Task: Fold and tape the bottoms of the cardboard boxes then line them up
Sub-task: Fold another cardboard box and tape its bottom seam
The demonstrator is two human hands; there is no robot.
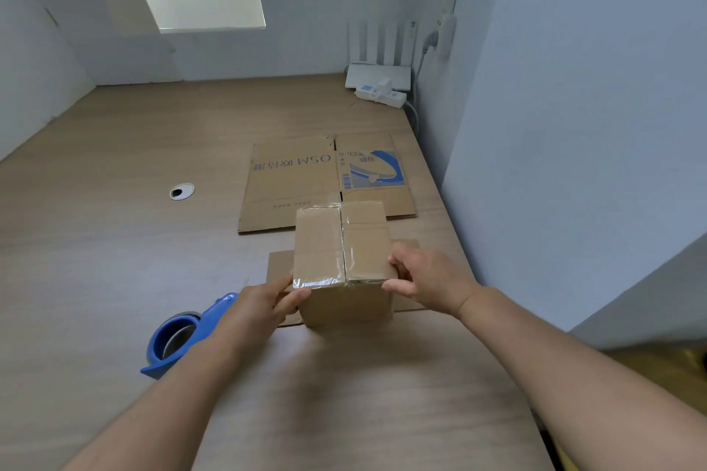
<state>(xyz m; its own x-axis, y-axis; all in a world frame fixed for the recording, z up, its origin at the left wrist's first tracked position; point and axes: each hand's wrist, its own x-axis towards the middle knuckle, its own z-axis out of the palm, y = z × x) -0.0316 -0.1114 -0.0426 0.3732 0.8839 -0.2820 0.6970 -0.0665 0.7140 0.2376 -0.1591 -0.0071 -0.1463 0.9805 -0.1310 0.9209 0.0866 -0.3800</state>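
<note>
- Lying nearest, just left of the left forearm: blue tape dispenser [176, 340], on the table [95, 241], untouched by either hand.
- Grasped at its near-left top corner by the left hand [264, 304]: cardboard box [325, 241], thumb laid on the taped edge.
- Grasped at the near-right top edge by the right hand [424, 279], fingers curled against the side wall. Nothing else held.
- Standing straight ahead between both hands, taped bottom up, on a flat brown sheet [278, 264]. About equally near to each hand.
- Running away from the body, near edge to far edge: clear tape seam [343, 241]. Long axis of the box apparently fore-and-aft as well.
- Judged step: taping done here. Next, turn over and set in line. Keep the two-sided grip even during the turn.
- Lying beyond the far edge, contact not discernible: flattened printed carton [298, 183], not yet folded.
- Farther, well apart: round cable port [182, 191] to the left, power strip [380, 92] by the far right wall.
</note>
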